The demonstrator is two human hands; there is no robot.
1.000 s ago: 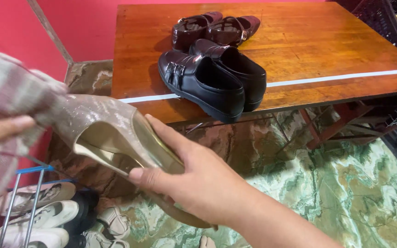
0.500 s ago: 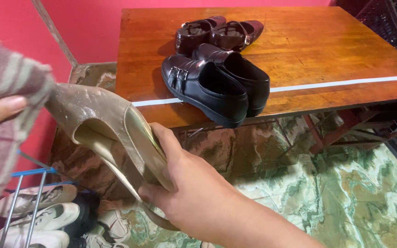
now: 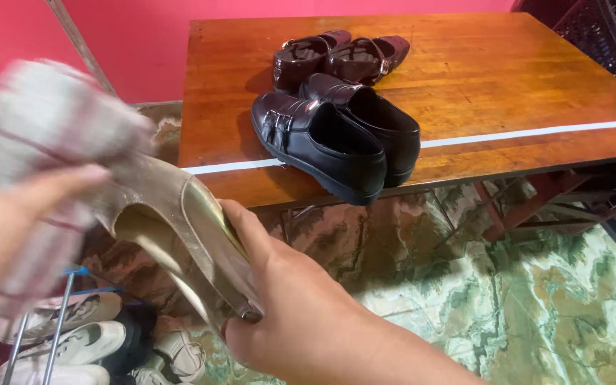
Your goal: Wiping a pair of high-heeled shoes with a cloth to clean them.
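Head view: our right hand [image 3: 301, 314] has its grip clamped on the heel end of the beige shoe [image 3: 180, 228], held in the air beside the surface [image 3: 507, 71]. Our left hand [image 3: 8, 221] presses the striped cloth [image 3: 51, 135] against the toe. We judge wiping mid-way: scuffs show on the upper. Left hand and cloth are blurred; the sole is hidden.
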